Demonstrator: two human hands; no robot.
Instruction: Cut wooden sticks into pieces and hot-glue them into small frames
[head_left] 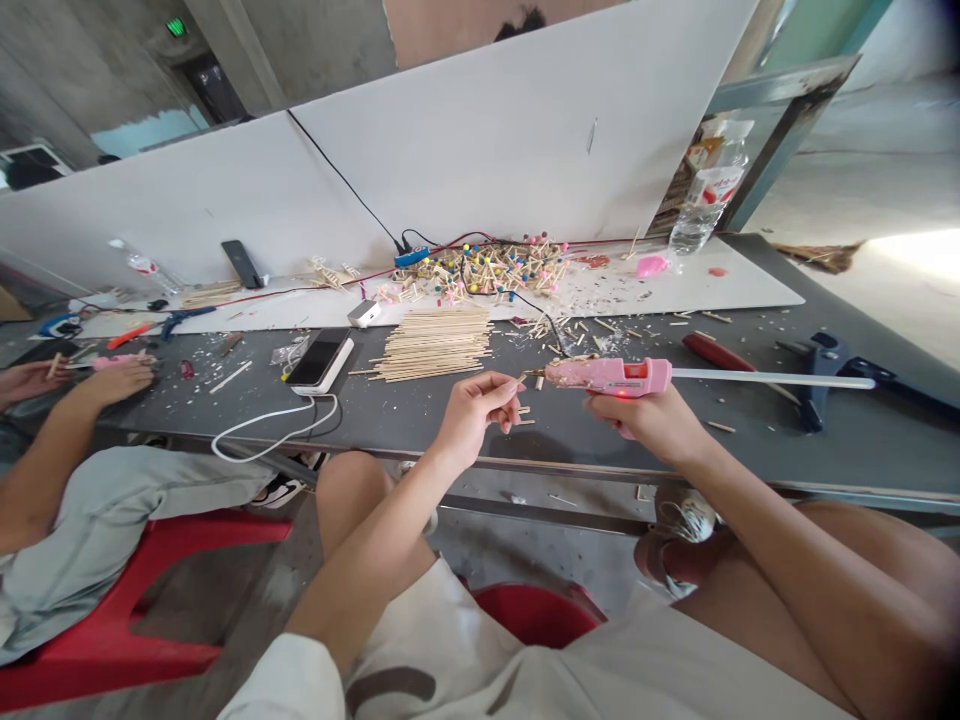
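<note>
My right hand (637, 415) is wrapped round the handle of a pink hot glue gun (611, 377), which has a small red light on its side. A long whitish glue stick (772, 377) juts from its back end. The gun's nozzle points left, close to the fingertips of my left hand (484, 408). Those fingers are pinched together on a small wooden stick (525, 377), mostly hidden by the fingers. Just below, a few short stick pieces (525, 415) lie on the dark tabletop.
Behind my hands lie a row of thin wooden sticks (435, 345) and a heap of stick pieces with coloured balls (487, 270). A phone on a white power bank (321, 362) is at left. Blue cutters (821, 375) lie right; a co-worker's hand (124, 378) works far left.
</note>
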